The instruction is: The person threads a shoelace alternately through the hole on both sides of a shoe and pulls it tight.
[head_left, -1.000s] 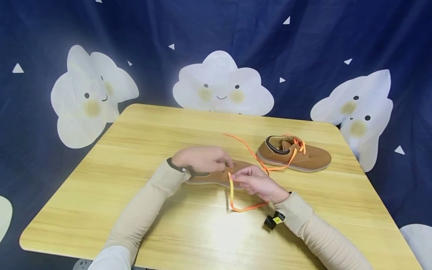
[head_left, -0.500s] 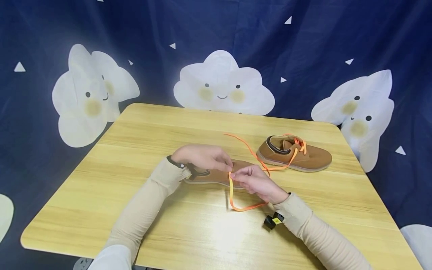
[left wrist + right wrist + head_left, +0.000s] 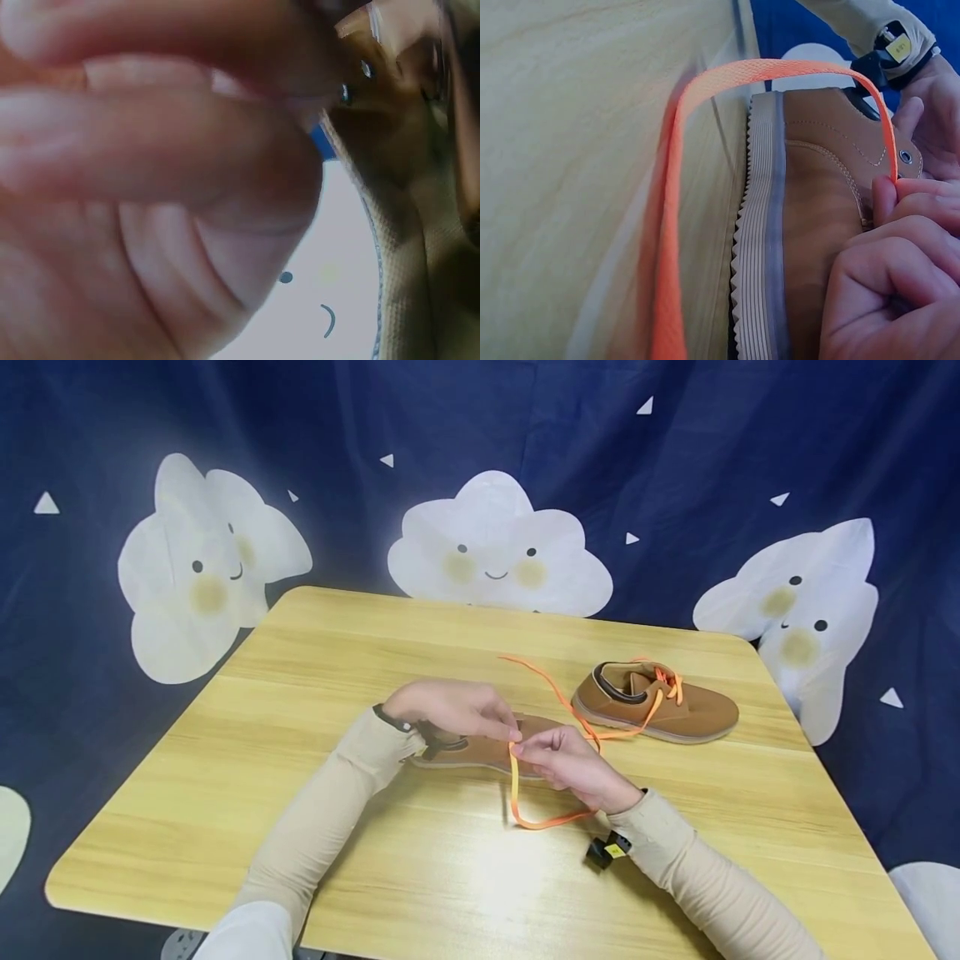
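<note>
A brown shoe (image 3: pixel 540 725) lies under both hands in the head view, partly hidden by them. My right hand (image 3: pixel 573 764) pinches an orange shoelace (image 3: pixel 515 789) between thumb and forefinger, close by a metal eyelet (image 3: pixel 905 157) in the right wrist view. From that pinch the lace loops over and down beside the ridged sole. My left hand (image 3: pixel 457 708) reaches over the shoe, its fingertips meeting right beside the right fingertips. Bent fingers (image 3: pixel 165 150) fill the left wrist view, with the shoe's upper (image 3: pixel 420 225) alongside; I cannot tell what the left fingertips hold.
A second brown shoe (image 3: pixel 697 710) with orange laces stands behind and to the right on the wooden table (image 3: pixel 225 793). A loose lace stretch (image 3: pixel 551 681) trails across the tabletop between the shoes. Behind the table hangs a dark blue curtain (image 3: pixel 337 427) with clouds.
My left fingers have come down and together, closer to the lace at the right fingertips. The right hand keeps its pinch on the shoelace, almost unmoved.
</note>
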Motion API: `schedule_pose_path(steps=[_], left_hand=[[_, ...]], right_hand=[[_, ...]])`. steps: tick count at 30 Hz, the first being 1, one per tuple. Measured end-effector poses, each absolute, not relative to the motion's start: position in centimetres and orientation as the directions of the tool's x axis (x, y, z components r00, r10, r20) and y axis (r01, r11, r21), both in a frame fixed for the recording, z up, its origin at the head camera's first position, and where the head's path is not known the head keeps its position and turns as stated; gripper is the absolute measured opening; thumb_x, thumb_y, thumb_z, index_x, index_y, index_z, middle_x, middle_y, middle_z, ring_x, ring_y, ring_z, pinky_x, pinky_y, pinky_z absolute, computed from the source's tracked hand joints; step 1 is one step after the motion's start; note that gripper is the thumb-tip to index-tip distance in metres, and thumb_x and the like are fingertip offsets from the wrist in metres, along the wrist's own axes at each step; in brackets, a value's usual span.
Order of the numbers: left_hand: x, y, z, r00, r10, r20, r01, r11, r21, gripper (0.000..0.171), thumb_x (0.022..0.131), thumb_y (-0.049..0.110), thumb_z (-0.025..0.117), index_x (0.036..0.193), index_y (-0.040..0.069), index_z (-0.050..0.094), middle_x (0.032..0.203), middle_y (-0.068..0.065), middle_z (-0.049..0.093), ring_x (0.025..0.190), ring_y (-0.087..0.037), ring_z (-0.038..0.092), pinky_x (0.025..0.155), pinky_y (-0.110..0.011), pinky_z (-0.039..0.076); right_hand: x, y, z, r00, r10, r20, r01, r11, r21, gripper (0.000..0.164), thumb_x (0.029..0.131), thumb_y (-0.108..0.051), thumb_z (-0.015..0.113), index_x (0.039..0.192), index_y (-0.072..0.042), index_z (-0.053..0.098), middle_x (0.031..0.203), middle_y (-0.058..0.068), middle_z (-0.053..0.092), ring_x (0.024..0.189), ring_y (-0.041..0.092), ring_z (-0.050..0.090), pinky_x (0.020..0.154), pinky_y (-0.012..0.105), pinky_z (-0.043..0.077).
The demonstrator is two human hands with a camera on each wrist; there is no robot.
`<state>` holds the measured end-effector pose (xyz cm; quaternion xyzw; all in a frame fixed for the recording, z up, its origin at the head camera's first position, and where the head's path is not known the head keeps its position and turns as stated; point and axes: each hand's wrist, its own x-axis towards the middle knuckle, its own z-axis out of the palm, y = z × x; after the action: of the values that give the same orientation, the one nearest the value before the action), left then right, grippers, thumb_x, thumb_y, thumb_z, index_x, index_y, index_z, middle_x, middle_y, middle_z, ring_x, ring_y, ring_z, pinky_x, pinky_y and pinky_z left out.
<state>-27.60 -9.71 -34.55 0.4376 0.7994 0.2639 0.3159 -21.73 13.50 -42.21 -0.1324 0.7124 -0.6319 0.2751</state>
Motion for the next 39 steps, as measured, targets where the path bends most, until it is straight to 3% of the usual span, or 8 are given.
schedule_pose_path(steps=[4, 11, 21, 23, 28, 30, 33, 39], left_hand=[[-27.4, -9.7, -34.6, -0.435, 0.848, -0.302, 0.512, 0.509, 0.692, 0.034, 0.106, 0.042, 0.055, 0.118, 0.018, 0.076, 0.078, 0.009, 0.051, 0.058, -0.007, 0.036, 0.064, -0.024, 0.038], [-27.4, -9.9, -34.6, -0.444, 0.835, -0.326, 0.493, 0.531, 0.69, 0.043, 0.105, 0.046, 0.055, 0.135, 0.018, 0.068, 0.126, 0.006, 0.069, 0.1, -0.008, 0.058, 0.099, -0.03, 0.049], [-27.2, -10.9, -34.3, -0.439, 0.829, -0.346, 0.399, 0.525, 0.752, 0.049, 0.106, 0.045, 0.053, 0.142, 0.013, 0.062, 0.056, 0.006, 0.043, 0.041, -0.01, 0.034, 0.053, -0.026, 0.038], [-26.7, -10.8, -34.3, -0.454, 0.824, -0.339, 0.42, 0.533, 0.734, 0.052, 0.106, 0.046, 0.053, 0.144, 0.011, 0.06, 0.059, 0.005, 0.044, 0.042, -0.009, 0.033, 0.054, -0.023, 0.038], [-26.5, -10.6, -34.9, -0.515, 0.808, -0.285, 0.467, 0.543, 0.698, 0.056, 0.107, 0.048, 0.049, 0.149, 0.01, 0.055, 0.117, 0.001, 0.073, 0.092, -0.008, 0.063, 0.093, -0.028, 0.049], [-26.7, -10.5, -35.3, -0.523, 0.809, -0.269, 0.457, 0.533, 0.712, 0.052, 0.107, 0.046, 0.05, 0.145, 0.012, 0.059, 0.148, 0.002, 0.061, 0.126, -0.009, 0.059, 0.114, -0.035, 0.043], [-27.0, -10.6, -35.8, -0.521, 0.805, -0.285, 0.418, 0.531, 0.737, 0.047, 0.106, 0.045, 0.053, 0.142, 0.017, 0.063, 0.15, 0.002, 0.06, 0.142, -0.013, 0.051, 0.122, -0.042, 0.039], [-27.6, -10.7, -36.8, -0.497, 0.835, -0.239, 0.425, 0.474, 0.771, 0.034, 0.106, 0.039, 0.054, 0.126, 0.02, 0.073, 0.098, 0.003, 0.065, 0.085, -0.01, 0.053, 0.084, -0.029, 0.045]], right_hand=[[-21.7, 13.5, -42.3, -0.809, -0.546, -0.216, 0.151, 0.162, -0.975, 0.031, 0.102, -0.029, 0.066, 0.085, -0.003, 0.068, 0.052, -0.008, 0.031, 0.046, 0.007, 0.022, 0.046, 0.021, 0.021], [-21.8, 13.5, -42.2, -0.808, -0.554, -0.198, 0.136, 0.152, -0.979, 0.034, 0.102, -0.029, 0.065, 0.087, 0.001, 0.067, 0.052, -0.009, 0.031, 0.046, 0.007, 0.021, 0.046, 0.022, 0.02], [-21.8, 13.6, -42.1, -0.819, -0.534, -0.209, 0.14, 0.167, -0.976, 0.033, 0.102, -0.03, 0.066, 0.085, -0.001, 0.067, 0.053, -0.008, 0.031, 0.046, 0.008, 0.022, 0.046, 0.022, 0.022], [-21.9, 13.7, -42.1, -0.822, -0.528, -0.214, 0.141, 0.175, -0.974, 0.033, 0.101, -0.03, 0.067, 0.086, -0.001, 0.068, 0.053, -0.008, 0.031, 0.046, 0.008, 0.022, 0.046, 0.022, 0.021], [-22.1, 13.7, -42.0, -0.837, -0.506, -0.207, 0.13, 0.183, -0.974, 0.035, 0.101, -0.028, 0.067, 0.085, 0.003, 0.065, 0.053, -0.008, 0.03, 0.047, 0.008, 0.021, 0.046, 0.022, 0.02], [-22.1, 13.7, -42.1, -0.838, -0.503, -0.212, 0.131, 0.191, -0.973, 0.036, 0.101, -0.029, 0.067, 0.084, 0.003, 0.065, 0.052, -0.008, 0.031, 0.047, 0.008, 0.021, 0.046, 0.022, 0.02], [-22.1, 13.6, -42.2, -0.831, -0.508, -0.227, 0.144, 0.198, -0.969, 0.037, 0.1, -0.031, 0.068, 0.082, 0.002, 0.065, 0.052, -0.009, 0.031, 0.047, 0.008, 0.021, 0.046, 0.022, 0.021], [-22.0, 13.4, -42.4, -0.837, -0.492, -0.239, 0.16, 0.197, -0.967, 0.031, 0.1, -0.032, 0.069, 0.092, -0.001, 0.073, 0.052, -0.009, 0.031, 0.047, 0.008, 0.021, 0.047, 0.022, 0.021]])
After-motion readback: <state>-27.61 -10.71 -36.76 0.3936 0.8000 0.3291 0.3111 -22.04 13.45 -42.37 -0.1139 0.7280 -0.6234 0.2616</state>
